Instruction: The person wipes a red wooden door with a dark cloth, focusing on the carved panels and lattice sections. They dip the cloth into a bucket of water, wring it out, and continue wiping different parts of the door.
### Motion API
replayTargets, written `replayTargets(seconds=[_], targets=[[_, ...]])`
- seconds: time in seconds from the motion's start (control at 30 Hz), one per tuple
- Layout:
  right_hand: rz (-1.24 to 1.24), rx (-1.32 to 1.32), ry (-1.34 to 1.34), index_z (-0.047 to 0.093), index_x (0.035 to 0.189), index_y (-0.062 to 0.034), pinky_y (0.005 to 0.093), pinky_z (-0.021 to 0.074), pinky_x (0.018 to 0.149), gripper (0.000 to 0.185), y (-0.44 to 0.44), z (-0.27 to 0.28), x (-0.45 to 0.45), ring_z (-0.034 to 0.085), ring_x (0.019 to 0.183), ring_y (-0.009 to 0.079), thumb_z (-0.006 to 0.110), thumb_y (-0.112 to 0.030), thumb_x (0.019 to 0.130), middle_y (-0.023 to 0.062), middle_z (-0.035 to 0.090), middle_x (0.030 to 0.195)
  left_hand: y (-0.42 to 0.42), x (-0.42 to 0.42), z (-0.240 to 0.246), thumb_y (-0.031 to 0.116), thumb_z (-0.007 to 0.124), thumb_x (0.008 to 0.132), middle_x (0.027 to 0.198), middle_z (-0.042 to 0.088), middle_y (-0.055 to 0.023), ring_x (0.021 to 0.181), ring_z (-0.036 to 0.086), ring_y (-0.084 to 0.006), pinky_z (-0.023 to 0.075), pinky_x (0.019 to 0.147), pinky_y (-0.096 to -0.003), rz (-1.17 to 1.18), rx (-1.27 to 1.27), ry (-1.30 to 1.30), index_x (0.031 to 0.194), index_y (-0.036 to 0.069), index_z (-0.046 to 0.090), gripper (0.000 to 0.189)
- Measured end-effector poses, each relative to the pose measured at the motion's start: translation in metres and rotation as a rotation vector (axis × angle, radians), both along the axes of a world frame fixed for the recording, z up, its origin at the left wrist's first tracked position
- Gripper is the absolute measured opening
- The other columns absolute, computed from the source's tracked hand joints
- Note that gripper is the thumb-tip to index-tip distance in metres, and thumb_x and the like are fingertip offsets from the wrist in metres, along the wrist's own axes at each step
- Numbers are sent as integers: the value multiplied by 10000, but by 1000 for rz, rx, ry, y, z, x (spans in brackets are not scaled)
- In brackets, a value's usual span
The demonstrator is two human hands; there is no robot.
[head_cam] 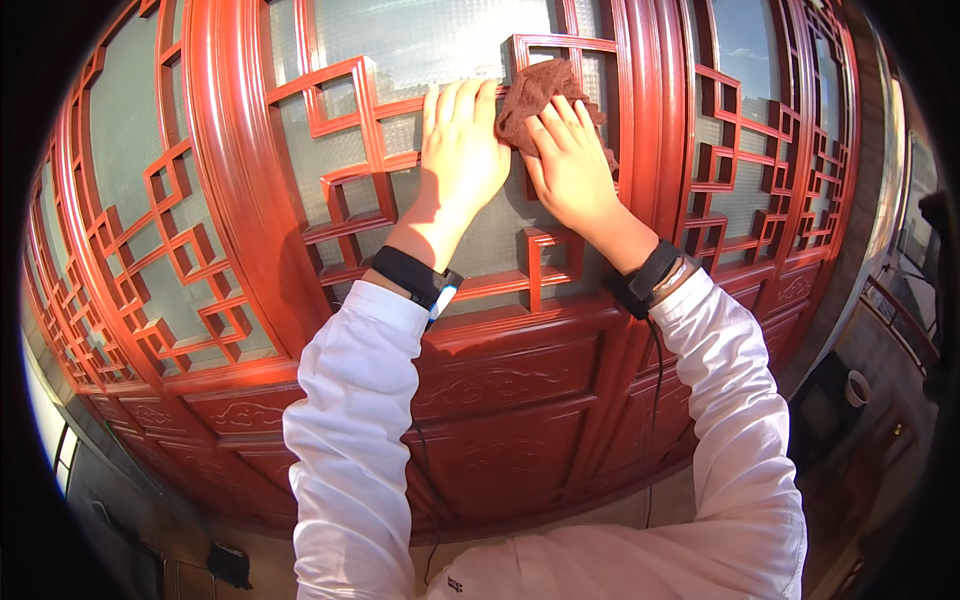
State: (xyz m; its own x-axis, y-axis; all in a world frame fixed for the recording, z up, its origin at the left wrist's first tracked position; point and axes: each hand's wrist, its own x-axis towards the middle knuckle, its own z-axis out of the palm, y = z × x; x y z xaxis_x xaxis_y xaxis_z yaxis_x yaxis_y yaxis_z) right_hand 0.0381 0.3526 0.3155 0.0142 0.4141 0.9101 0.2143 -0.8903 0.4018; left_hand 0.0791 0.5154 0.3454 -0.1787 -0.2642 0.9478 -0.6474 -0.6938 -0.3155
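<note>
A crumpled brown cloth [541,94] is under the fingers of my right hand [574,169], which presses it against the red wooden lattice [536,281] of a panelled door or window. Just left of it, my left hand [463,150] lies flat over the lattice bars, its fingers slightly apart and pointing up. It holds nothing that I can see. Behind the bars is textured glass [420,37], bright with glare near the top. Part of the lattice is hidden behind the cloth and both hands.
Thick red posts [232,150] flank the middle panel, with more latticed panels [739,135] on either side. Carved lower panels [502,382] run beneath. Dark cables [654,420] hang from my wrists. A round light-coloured container [857,388] stands low at right.
</note>
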Motion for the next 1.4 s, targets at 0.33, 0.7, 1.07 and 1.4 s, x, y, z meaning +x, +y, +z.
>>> replayTargets(seconds=[0.33,0.7,1.07,1.4], targets=[[-53,114,-234,479,1331,-3,533,233,1155,473,21,70,32,386,1365,379,583,-183,906,196,489,1397,-2,6,1,90,632,760,1162,568,-145,1175,501,-317,300,1083,-490,-40,-60,-66,1190,0,561,445],[-210,18,-40,535,1249,62,464,356,1122,441,-40,11,-2,444,1301,436,587,5,815,257,512,1323,-1,7,1,111,666,736,1168,571,-119,1161,502,-294,305,1091,-466,-58,-60,-115,1192,8,555,480],[193,190,19,416,1396,53,416,338,1134,496,-44,65,-7,389,1360,407,530,-31,921,240,409,1465,-3,5,-1,144,676,756,1152,565,-112,1151,499,-281,301,1087,-477,-26,-64,-99,1191,20,553,469],[-4,-41,-184,495,1363,-4,508,295,1147,564,-11,73,16,444,1324,343,608,-37,812,160,495,1413,-5,3,24,192,629,860,943,614,-56,905,573,-259,396,840,-446,46,-88,-88,1033,99,685,204]])
